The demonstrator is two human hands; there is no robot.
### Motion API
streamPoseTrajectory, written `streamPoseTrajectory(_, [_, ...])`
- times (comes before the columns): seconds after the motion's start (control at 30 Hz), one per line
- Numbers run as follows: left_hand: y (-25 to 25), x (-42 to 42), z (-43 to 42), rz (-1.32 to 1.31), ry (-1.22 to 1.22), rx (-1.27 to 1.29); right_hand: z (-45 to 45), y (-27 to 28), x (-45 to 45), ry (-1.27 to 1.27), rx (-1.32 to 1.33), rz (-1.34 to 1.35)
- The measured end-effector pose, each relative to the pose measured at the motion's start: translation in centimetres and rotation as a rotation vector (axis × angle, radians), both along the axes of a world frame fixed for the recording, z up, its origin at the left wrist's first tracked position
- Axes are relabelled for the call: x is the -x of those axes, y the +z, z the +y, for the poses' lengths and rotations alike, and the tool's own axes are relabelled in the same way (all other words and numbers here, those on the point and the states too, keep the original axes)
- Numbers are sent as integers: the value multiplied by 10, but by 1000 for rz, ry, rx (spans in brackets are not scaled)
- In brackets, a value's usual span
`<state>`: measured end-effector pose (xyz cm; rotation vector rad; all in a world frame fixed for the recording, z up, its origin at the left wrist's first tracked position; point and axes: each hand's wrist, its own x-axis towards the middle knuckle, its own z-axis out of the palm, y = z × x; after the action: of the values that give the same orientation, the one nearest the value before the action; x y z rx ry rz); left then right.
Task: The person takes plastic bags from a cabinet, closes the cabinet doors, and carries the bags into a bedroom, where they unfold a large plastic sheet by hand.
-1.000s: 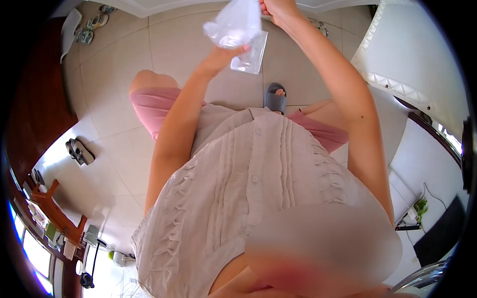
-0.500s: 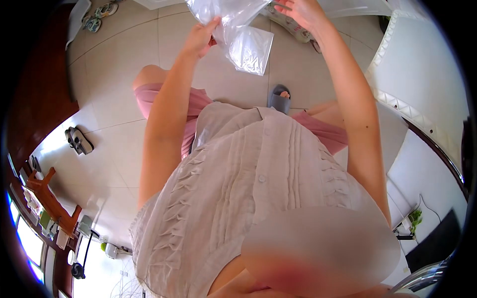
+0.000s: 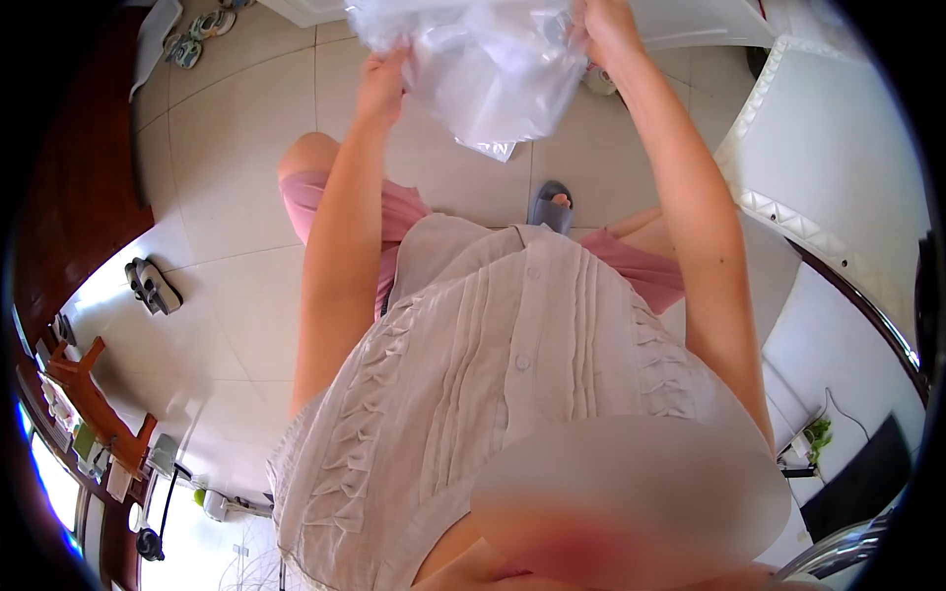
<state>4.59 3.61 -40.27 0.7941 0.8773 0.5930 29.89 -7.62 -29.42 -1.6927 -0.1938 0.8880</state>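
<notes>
A clear plastic bag point(image 3: 493, 74) is spread out in front of me, between my hands. My left hand point(image 3: 384, 84) is closed on its left edge, with the fingers partly hidden behind the plastic. At the bag's upper right edge, my right hand point(image 3: 606, 32) is closed on the plastic too; some of its fingertips are covered or cut off by the frame. The bag looks puffed and crinkled. A small flat corner of clear plastic sticks out beneath it, and the top of the bag runs out of view.
Below the bag, a foot in a grey slipper point(image 3: 552, 205) rests on the tiled floor point(image 3: 227, 197). Dark shoes point(image 3: 154, 286) lie to the left, near a dark wooden piece of furniture point(image 3: 79, 187). White furniture with a beaded edge point(image 3: 838, 148) stands at right.
My right hand has come to the bag and now grips it. The bag has gone from bunched to spread wide between both hands. My left hand has shifted slightly left.
</notes>
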Motion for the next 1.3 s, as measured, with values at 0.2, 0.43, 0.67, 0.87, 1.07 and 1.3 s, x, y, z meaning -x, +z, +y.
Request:
streamPoseTrajectory(0.2, [-1, 9, 51, 177, 6, -310, 7, 57, 9, 305, 201, -325])
streamPoseTrajectory(0.43, [-6, -2, 64, 80, 76, -625, -6, 81, 27, 706, 140, -158])
streamPoseTrajectory(0.67, [93, 22, -31, -130, 340, 188, -7, 83, 32, 490, 49, 42])
streamPoseTrajectory(0.87, [130, 17, -22, 129, -73, -95, -16, 107, 63, 751, -20, -90])
streamPoseTrajectory(1.07, [156, 77, -59, 237, 102, -247, -37, 122, 44, -162, -270, 26])
streamPoseTrajectory(1.3, [191, 121, -91, 259, 232, -476, -52, 161, 49, -121, -385, -232])
